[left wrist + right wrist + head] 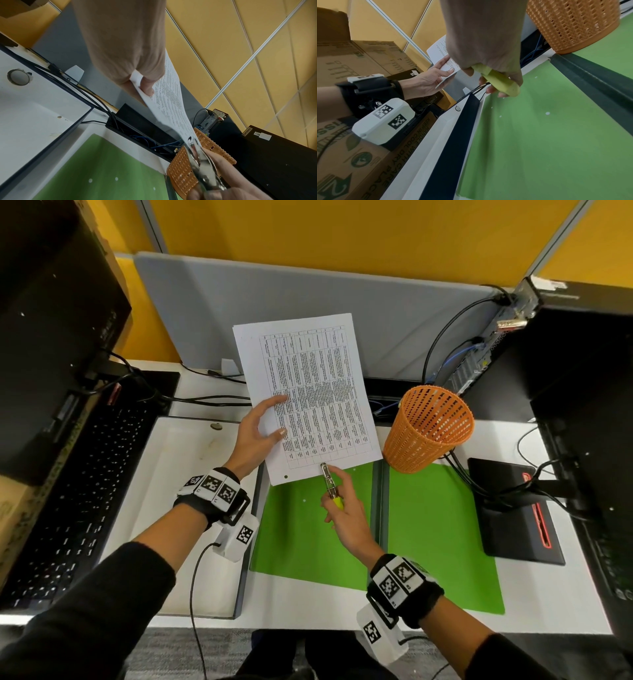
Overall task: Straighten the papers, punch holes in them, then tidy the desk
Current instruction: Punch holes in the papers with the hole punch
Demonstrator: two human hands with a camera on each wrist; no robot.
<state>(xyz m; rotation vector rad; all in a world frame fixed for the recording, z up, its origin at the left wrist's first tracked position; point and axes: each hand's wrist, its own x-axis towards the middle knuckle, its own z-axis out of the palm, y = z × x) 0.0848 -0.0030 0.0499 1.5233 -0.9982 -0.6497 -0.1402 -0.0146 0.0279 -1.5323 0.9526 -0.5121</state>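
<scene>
Punch (329, 481) bites papers' (308, 392) edge (near).

We see white papers (308, 392) printed with black table grid; green mat (442, 529) speckled with white dots; orange mesh basket (428, 429); punch (330, 486) silver, yellow handle; white worktop (534, 594); black keyboard (85, 484).

head view looks steeply down on the desk (308, 607) from above. left wrist view looks along the palm, close, toward the yellow wall (257, 40). right wrist view looks low across the green folder (547, 135). all three share the papers (308, 392) and orange basket (428, 429).
</scene>
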